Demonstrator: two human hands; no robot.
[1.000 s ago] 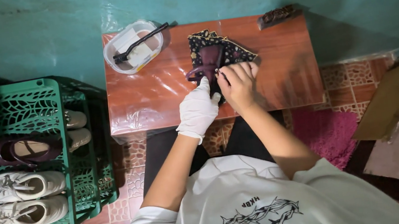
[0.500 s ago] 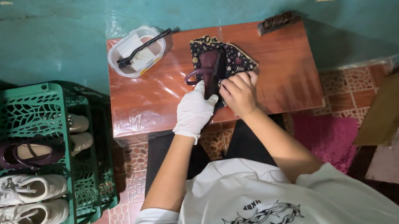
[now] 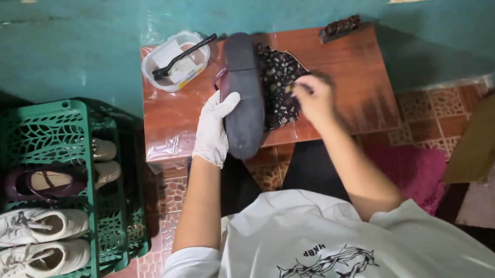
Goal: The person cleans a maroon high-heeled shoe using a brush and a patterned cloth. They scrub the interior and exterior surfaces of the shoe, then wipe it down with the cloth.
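While pairs of shoes [image 3: 24, 226] wait in the green crate [image 3: 66, 119] on the floor, the gloved left hand [image 3: 213, 128] clamps its grip on a dark shoe [image 3: 244, 96], sole up over the desk [image 3: 349, 68], so the underside faces the person. Beside it, the bare right hand [image 3: 314, 94] rests on the patterned cloth [image 3: 277, 77], fingers curled; whether it pinches the cloth I cannot tell.

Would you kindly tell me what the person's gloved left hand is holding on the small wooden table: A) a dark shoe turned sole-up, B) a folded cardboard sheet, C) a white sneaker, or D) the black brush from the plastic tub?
A: the white-gloved left hand grips a dark shoe with its grey sole facing up, while the bare right hand rests on the patterned cloth beside it.
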